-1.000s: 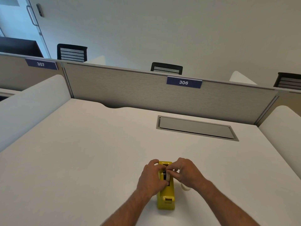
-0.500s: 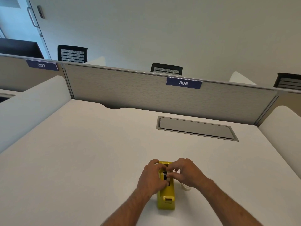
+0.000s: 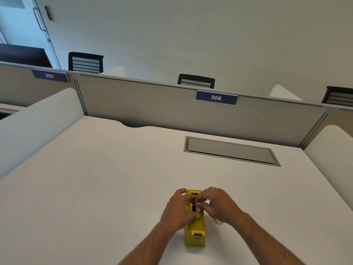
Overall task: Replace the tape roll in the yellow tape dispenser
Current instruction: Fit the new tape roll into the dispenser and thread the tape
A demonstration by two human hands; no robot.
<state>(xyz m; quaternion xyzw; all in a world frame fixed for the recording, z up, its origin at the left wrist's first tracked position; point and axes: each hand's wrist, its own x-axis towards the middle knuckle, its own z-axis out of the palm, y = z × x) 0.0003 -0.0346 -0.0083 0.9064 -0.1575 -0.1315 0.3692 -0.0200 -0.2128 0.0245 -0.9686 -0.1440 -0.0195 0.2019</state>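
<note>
The yellow tape dispenser (image 3: 194, 232) stands on the white desk (image 3: 95, 178) near its front edge, long axis pointing away from me. My left hand (image 3: 178, 209) wraps its left side. My right hand (image 3: 217, 203) pinches the tape roll (image 3: 196, 206), a pale ring on a black core, sitting in the dispenser's middle slot. Fingers hide most of the roll. A second pale tape roll (image 3: 217, 221) lies on the desk just right of the dispenser, mostly hidden under my right wrist.
A grey cable hatch (image 3: 231, 151) is set flush into the desk farther back. A grey partition (image 3: 152, 104) labelled 306 closes off the far edge. White rounded side dividers (image 3: 34, 123) rise at left and right. Black chair backs show beyond the partition.
Both hands stay on the dispenser. My right fingers have shifted slightly on the roll, which sits a little lower in the slot. The dispenser itself has not moved.
</note>
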